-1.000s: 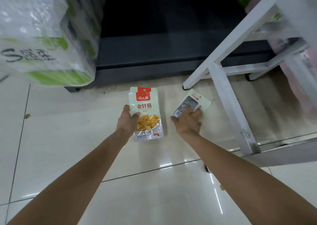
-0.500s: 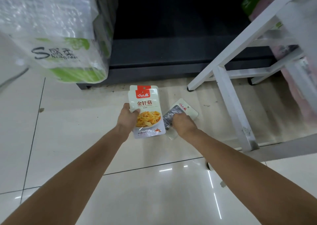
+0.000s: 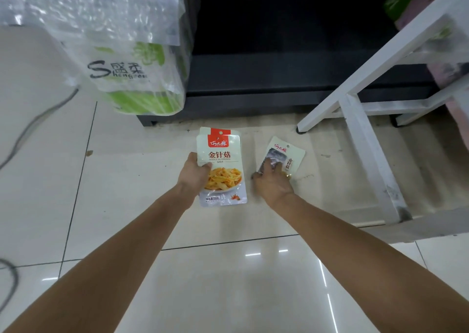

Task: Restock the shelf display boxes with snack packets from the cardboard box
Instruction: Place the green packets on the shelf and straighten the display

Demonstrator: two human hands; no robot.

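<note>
My left hand (image 3: pixel 194 177) grips a white snack packet (image 3: pixel 223 160) with a red label and a picture of yellow needle mushrooms, thumb across its front. A second packet's edge shows behind it. To the right, my right hand (image 3: pixel 272 185) holds the lower end of another snack packet (image 3: pixel 289 152), turned slantwise low over the floor, with my fingers over its silver face. Whether this packet still touches the tiles cannot be told. No cardboard box or display box is in view.
A dark shelf base (image 3: pixel 253 88) runs across the back. A plastic-wrapped pack of tissue rolls (image 3: pixel 132 78) hangs over the left. A white metal rack leg (image 3: pixel 365 149) slants down on the right. A grey cable (image 3: pixel 30 129) lies on the glossy tiled floor (image 3: pixel 228 282).
My right hand closed on the floor packet, pulled it toward the left hand, and now holds it further right again. The left hand keeps its packets; the view shifted slightly.
</note>
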